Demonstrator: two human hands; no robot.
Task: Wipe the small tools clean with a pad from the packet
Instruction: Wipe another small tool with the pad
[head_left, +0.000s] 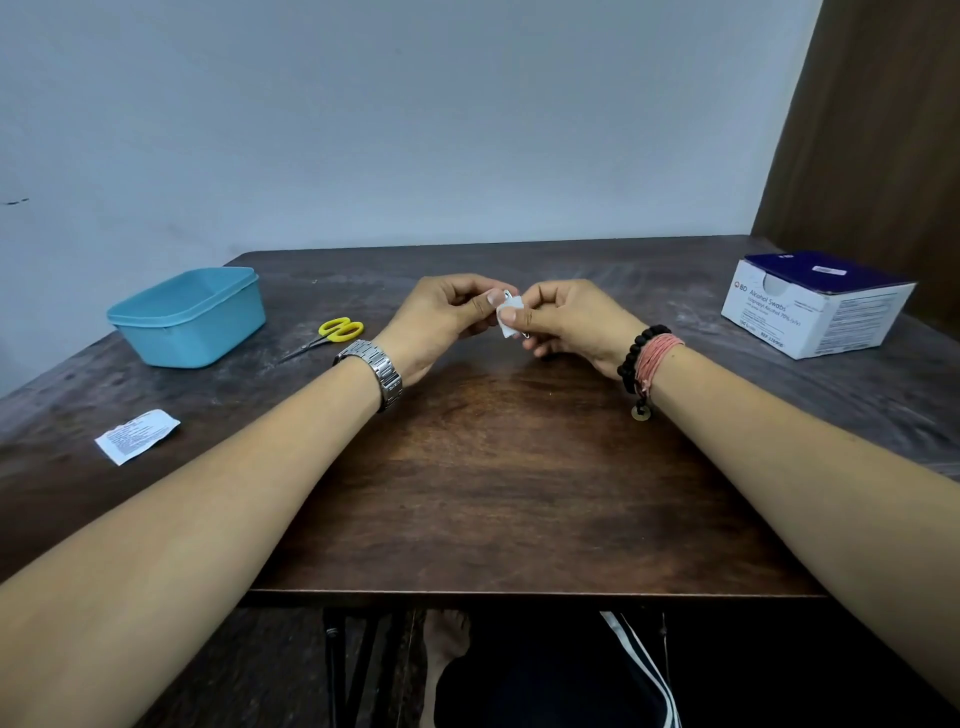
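Left hand (441, 317) and right hand (569, 322) meeting at frame centre, both pinching a white alcohol pad (508, 318) between fingertips — small metal tool (523, 335) inside, mostly hidden, kind unclear. Yellow-handled scissors (332, 335) left.

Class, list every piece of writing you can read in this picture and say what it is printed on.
"BD" – front of the white and blue box.
"Alcohol Swabs" – same box front.
"Isopropyl Alcohol 70% (v/v)" – same box, faint.
Smaller print on the box and its side: too small to read.
Torn packet: print too blurred to read.
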